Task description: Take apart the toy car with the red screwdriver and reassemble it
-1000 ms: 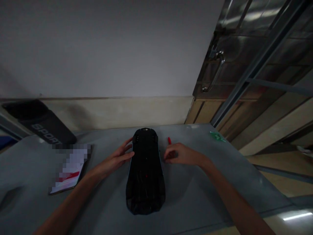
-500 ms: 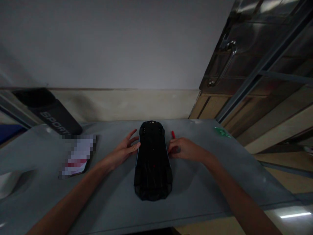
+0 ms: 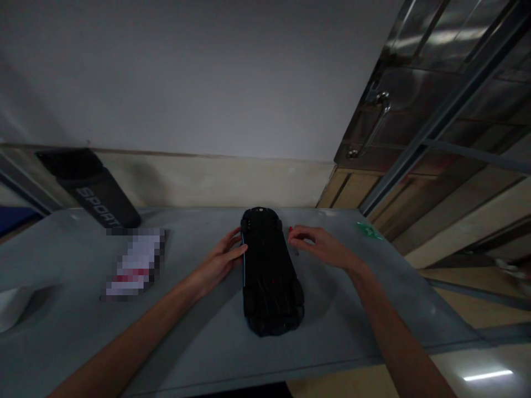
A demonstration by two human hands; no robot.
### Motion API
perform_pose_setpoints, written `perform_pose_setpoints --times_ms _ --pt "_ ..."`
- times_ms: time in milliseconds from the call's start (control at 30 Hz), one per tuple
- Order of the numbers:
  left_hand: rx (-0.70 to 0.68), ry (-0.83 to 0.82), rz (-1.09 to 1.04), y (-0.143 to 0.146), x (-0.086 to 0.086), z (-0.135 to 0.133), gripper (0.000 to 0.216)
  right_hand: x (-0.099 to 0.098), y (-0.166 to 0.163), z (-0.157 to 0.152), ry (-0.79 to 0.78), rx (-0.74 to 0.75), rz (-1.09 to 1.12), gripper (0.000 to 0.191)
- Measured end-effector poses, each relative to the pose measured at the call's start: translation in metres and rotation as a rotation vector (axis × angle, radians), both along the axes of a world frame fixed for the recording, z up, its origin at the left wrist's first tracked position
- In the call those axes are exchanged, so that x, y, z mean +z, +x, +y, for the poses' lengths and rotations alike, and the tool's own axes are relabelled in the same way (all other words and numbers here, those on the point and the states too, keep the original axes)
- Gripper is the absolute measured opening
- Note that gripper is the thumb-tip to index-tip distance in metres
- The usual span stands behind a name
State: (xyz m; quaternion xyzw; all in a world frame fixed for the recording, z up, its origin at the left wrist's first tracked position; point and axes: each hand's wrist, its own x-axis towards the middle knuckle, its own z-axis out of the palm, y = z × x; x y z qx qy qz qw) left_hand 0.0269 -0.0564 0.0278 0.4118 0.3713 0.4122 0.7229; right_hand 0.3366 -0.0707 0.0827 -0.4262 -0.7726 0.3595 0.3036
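A black toy car [image 3: 269,271] lies upside down in the middle of the grey table [image 3: 199,331], its underside facing up. My left hand [image 3: 222,260] rests against the car's left side, fingers curled onto its edge. To the right of the car, my right hand [image 3: 319,246] pinches a small red-tipped tool [image 3: 291,232] lying on the table next to the car's far end.
A black bottle marked SPORT [image 3: 89,190] leans at the back left. A blurred flat card or phone [image 3: 135,262] lies left of the car. A small green item [image 3: 368,230] sits at the back right. A metal door with a handle [image 3: 373,124] stands to the right.
My right hand has moved from beside the car's middle up to the red-tipped tool. My left hand has closed in on the car's edge. The view has shifted slightly.
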Motion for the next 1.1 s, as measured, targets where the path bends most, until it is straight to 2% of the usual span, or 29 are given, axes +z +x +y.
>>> perform_pose_setpoints --times_ms 67,167,267,333,700,967,1033,1100 --pt "-0.03 0.005 -0.037 0.001 -0.002 0.002 0.066 0.005 -0.02 -0.008 0.01 0.025 0.009 0.028" --pt "-0.058 0.017 -0.079 -0.002 -0.004 0.005 0.065 0.006 -0.06 -0.011 0.048 0.081 -0.001 0.019" --pt "-0.043 0.021 -0.077 -0.003 -0.004 0.006 0.065 0.004 -0.09 -0.001 0.103 0.087 -0.052 0.011" --pt "-0.032 0.021 -0.08 -0.002 -0.005 0.005 0.062 0.004 -0.098 0.008 0.133 0.08 -0.098 0.009" --pt "-0.035 0.01 -0.096 -0.001 -0.004 0.004 0.06 0.001 -0.093 0.013 0.119 0.069 -0.136 0.008" --pt "-0.038 0.005 -0.106 -0.001 -0.009 0.006 0.059 0.003 -0.09 0.016 0.091 0.07 -0.034 0.01" --pt "-0.041 0.005 -0.103 -0.001 -0.009 0.006 0.06 0.003 -0.08 0.02 0.074 0.036 0.027 0.017" --pt "-0.039 0.002 -0.095 0.0 -0.007 0.004 0.061 0.001 -0.062 0.027 0.088 -0.06 0.072 0.023"
